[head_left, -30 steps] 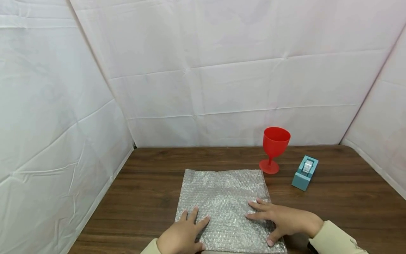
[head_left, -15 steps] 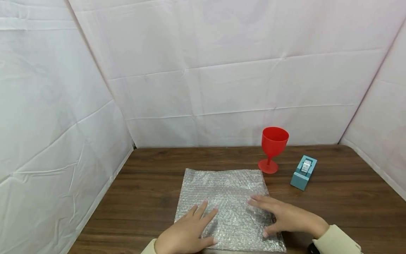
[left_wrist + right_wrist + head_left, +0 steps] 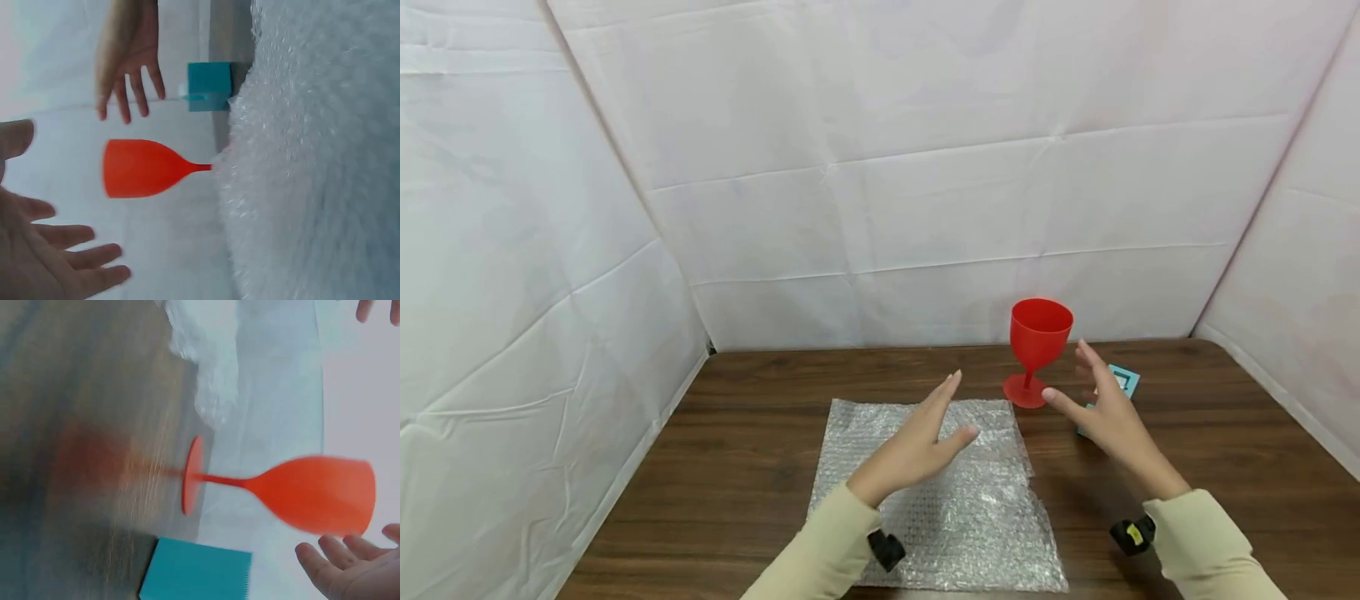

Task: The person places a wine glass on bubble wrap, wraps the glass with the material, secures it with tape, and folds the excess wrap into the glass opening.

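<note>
Head view: high, behind left grip (image 3: 913,450) and right grip (image 3: 1112,419), facing forward and down, farthest off, widest on tabletop (image 3: 722,467). Left wrist: low, close behind left grip, facing forward, rolled sideways. Right wrist: likewise behind right grip. All share red goblet (image 3: 1037,337) ahead, teal box (image 3: 197,569) by right grip.

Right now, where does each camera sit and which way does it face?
Head: on the head, facing forward and down at the table; the left hand, right hand and both sleeves show.
Left wrist: on that wrist, facing across the bubble wrap to the red goblet, turned sideways; both hands show.
Right wrist: on that wrist, facing the red goblet and teal block, also sideways; right fingers and left fingertips show.
Both wrist views share the red goblet.
</note>
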`<action>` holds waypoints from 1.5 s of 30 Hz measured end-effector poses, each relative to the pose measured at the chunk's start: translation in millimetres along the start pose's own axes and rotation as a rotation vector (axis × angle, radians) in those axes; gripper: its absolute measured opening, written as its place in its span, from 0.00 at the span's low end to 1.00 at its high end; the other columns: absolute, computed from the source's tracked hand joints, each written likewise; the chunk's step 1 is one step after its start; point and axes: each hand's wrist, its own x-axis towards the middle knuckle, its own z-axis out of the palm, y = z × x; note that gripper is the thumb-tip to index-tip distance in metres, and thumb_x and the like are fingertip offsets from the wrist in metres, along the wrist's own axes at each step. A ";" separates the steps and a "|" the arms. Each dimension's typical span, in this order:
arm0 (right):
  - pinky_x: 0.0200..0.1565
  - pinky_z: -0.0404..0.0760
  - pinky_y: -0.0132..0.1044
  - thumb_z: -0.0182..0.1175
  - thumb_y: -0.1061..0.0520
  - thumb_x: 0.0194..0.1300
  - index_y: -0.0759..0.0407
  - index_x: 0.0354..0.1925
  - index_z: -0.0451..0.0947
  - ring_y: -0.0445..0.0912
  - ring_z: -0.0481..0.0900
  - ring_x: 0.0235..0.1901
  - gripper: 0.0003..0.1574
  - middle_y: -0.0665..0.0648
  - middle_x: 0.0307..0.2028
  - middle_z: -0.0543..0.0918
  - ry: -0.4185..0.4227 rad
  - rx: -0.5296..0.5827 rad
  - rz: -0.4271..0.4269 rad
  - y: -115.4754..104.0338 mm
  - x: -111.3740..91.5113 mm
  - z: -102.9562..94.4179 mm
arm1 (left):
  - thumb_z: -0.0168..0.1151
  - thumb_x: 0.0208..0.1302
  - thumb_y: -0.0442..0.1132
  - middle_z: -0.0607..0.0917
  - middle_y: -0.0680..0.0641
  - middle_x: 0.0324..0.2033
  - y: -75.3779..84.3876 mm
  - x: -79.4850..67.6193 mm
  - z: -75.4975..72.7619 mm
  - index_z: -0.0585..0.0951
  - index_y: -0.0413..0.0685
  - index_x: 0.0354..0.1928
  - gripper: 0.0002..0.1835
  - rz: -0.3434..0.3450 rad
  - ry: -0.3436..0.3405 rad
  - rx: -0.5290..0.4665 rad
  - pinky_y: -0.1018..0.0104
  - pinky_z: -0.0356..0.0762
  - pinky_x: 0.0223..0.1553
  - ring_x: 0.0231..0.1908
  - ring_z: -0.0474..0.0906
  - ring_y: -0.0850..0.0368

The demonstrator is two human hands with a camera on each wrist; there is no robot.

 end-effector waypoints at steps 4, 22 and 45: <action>0.62 0.57 0.69 0.58 0.39 0.66 0.52 0.76 0.25 0.70 0.47 0.70 0.63 0.67 0.75 0.39 -0.035 0.065 0.134 12.0 15.5 -2.9 | 0.47 0.70 0.62 0.46 0.57 0.75 -9.0 37.2 14.0 0.39 0.68 0.75 0.40 -0.048 0.061 -0.155 0.44 0.56 0.69 0.74 0.47 0.53; 0.67 0.52 0.65 0.58 0.38 0.65 0.50 0.74 0.17 0.63 0.38 0.74 0.67 0.62 0.76 0.34 -0.008 0.247 0.210 35.0 62.7 10.3 | 0.44 0.73 0.55 0.57 0.53 0.74 -9.9 136.3 65.8 0.44 0.61 0.76 0.36 -0.175 0.202 -0.425 0.50 0.58 0.69 0.72 0.55 0.54; 0.55 0.74 0.46 0.58 0.48 0.68 0.38 0.76 0.36 0.63 0.56 0.70 0.52 0.58 0.75 0.52 0.100 0.286 0.032 0.4 59.9 7.0 | 0.49 0.74 0.45 0.64 0.55 0.71 3.9 129.0 53.4 0.53 0.69 0.74 0.31 -0.008 0.329 -0.412 0.60 0.72 0.60 0.67 0.66 0.55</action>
